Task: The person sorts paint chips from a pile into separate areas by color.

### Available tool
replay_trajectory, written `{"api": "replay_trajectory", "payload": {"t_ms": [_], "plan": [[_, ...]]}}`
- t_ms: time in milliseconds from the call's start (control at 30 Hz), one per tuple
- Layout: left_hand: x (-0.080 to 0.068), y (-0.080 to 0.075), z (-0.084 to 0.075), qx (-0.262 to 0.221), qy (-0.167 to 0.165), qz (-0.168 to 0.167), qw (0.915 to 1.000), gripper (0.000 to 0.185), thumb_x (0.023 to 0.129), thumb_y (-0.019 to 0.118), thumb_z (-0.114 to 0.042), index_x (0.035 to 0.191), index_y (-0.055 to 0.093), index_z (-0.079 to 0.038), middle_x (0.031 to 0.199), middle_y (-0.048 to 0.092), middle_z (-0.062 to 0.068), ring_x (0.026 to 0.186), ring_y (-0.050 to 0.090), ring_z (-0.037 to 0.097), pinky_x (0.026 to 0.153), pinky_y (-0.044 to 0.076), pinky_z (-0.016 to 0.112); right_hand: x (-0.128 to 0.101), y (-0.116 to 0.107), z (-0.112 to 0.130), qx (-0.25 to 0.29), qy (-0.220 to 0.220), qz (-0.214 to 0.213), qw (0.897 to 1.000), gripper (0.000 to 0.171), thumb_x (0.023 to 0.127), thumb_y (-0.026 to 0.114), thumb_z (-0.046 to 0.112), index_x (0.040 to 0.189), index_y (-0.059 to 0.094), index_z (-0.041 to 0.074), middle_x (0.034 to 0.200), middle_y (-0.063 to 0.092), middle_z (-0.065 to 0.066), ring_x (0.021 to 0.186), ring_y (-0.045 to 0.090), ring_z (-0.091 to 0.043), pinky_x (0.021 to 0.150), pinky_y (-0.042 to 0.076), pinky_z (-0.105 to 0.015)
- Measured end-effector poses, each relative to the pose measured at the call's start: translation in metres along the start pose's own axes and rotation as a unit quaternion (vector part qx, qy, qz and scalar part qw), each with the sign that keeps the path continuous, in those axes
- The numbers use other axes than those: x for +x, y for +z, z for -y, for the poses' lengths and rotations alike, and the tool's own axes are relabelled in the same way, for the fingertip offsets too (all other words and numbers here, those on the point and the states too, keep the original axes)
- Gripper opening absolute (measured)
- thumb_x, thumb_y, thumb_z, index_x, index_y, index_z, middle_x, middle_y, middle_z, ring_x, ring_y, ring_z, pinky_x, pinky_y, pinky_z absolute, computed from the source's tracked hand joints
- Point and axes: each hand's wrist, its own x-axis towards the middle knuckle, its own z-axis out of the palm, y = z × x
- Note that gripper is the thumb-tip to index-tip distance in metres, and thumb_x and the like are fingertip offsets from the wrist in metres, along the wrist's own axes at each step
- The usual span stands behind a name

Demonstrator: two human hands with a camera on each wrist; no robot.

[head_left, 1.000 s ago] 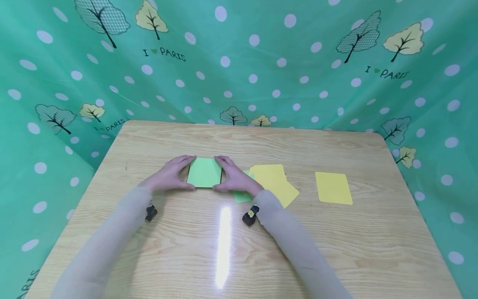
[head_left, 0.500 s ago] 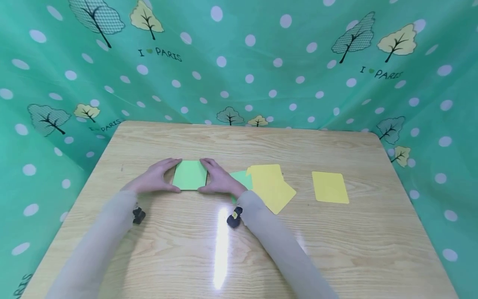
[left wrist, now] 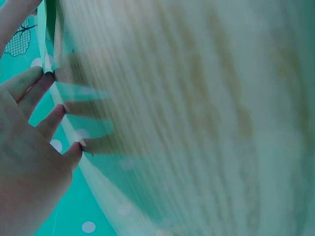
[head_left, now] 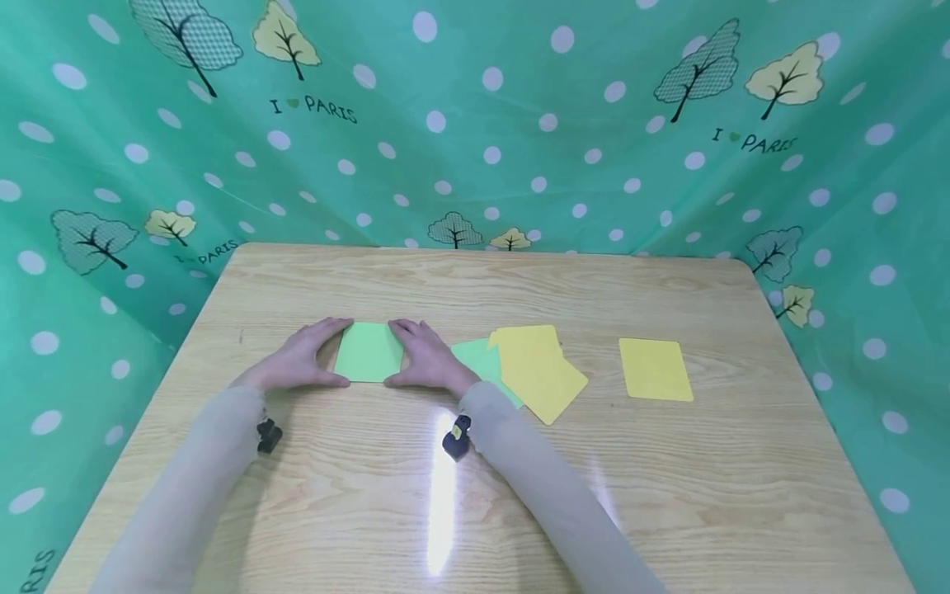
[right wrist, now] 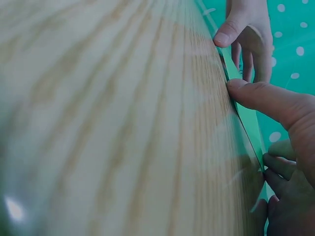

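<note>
A: What is being handled, and where is it found?

B: A light green card (head_left: 369, 352) is seen lying flat on the wooden table (head_left: 475, 495), left of the frame's centre in the head view. It is flanked by both hands.

A: How is the left hand placed?

B: The left hand (head_left: 300, 356) is laid against the card's left edge, with the fingers reaching to the upper left corner and the thumb set at the lower left corner. In the left wrist view the fingers (left wrist: 37, 105) are shown nearly straight and spread, with their tips on the table surface. Nothing is gripped; the card is only touched at its edge.

A: And the right hand?

B: The right hand (head_left: 428, 356) is pressed to the card's right edge in the same manner. In the right wrist view the thumb (right wrist: 266, 98) is seen extended, with its tip at the card's thin edge. The fingers are held relaxed, and the card is not clasped.

A: What lies around it?

B: Just right of the right hand, a second green card (head_left: 484, 363) is partly covered by two overlapping yellow cards (head_left: 538, 367). A single yellow card (head_left: 656, 370) is set well apart, further right. A green dotted cloth (head_left: 475, 124) with printed trees is hung behind the table.
</note>
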Motion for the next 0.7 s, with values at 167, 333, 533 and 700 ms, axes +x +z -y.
{"api": "replay_trajectory", "payload": {"t_ms": [167, 333, 533, 700], "plan": [[-0.0013, 0.0002, -0.0028, -0.007, -0.001, 0.003, 1.0, 0.107, 0.072, 0.083, -0.045, 0.15, 0.025, 0.0, 0.152, 0.025, 0.025, 0.14, 0.013, 0.048, 0.111, 0.007, 0.064, -0.0012, -0.0011, 0.0003, -0.001, 0.002, 0.007, 1.0, 0.102, 0.077, 0.078, 0.044, 0.153, 0.021, 0.006, 0.158, 0.022, -0.01, 0.144, 0.016, -0.02, 0.116, 0.004, -0.032], [-0.0029, 0.0003, -0.006, -0.008, -0.001, 0.005, 1.0, 0.107, 0.073, 0.082, -0.044, 0.151, 0.024, 0.0, 0.153, 0.023, 0.026, 0.14, 0.012, 0.048, 0.111, 0.006, 0.064, -0.0024, -0.0004, -0.0002, -0.001, 0.002, 0.003, 1.0, 0.102, 0.077, 0.078, 0.045, 0.153, 0.023, 0.006, 0.158, 0.022, -0.008, 0.144, 0.016, -0.019, 0.116, 0.004, -0.031], [-0.005, 0.0025, -0.006, -0.001, 0.001, 0.002, 1.0, 0.108, 0.073, 0.082, -0.044, 0.151, 0.022, 0.001, 0.153, 0.022, 0.026, 0.14, 0.013, 0.047, 0.11, 0.006, 0.065, -0.0034, 0.0024, -0.0009, 0.005, 0.001, 0.005, 1.0, 0.1, 0.077, 0.078, 0.044, 0.153, 0.025, 0.007, 0.158, 0.022, -0.006, 0.144, 0.016, -0.018, 0.116, 0.003, -0.03], [-0.0034, 0.0015, -0.0058, 0.004, 0.004, -0.001, 1.0, 0.112, 0.072, 0.083, -0.046, 0.152, 0.02, 0.0, 0.154, 0.02, 0.025, 0.14, 0.016, 0.045, 0.11, 0.006, 0.066, -0.0039, -0.0008, -0.0013, 0.012, -0.002, 0.001, 1.0, 0.1, 0.077, 0.079, 0.044, 0.153, 0.024, 0.008, 0.158, 0.022, -0.006, 0.144, 0.016, -0.02, 0.116, 0.005, -0.032]]}}
